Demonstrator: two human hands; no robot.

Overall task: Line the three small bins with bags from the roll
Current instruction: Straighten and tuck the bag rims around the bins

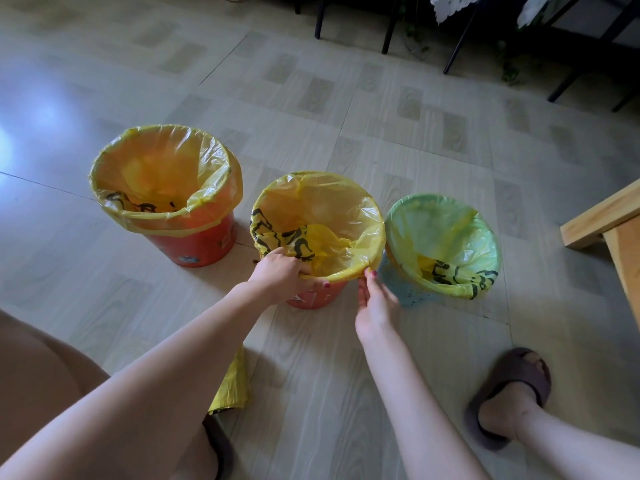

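Three small bins stand in a row on the floor, each with a yellow bag over its rim. The left orange bin [194, 244] and the right pale blue bin [408, 289] stand untouched. My left hand [282, 277] grips the near rim of the middle orange bin [311, 297], fingers curled over the bag's [332, 216] edge. My right hand [375, 303] is beside that rim on the right, its fingertips touching the bag's folded edge. The yellow bag roll [232, 386] lies on the floor under my left forearm, partly hidden.
A light wooden furniture piece [609, 230] stands at the right edge. Black chair and table legs [457, 39] line the back. My slippered foot [509, 396] rests on the floor at the lower right, my knee at the lower left.
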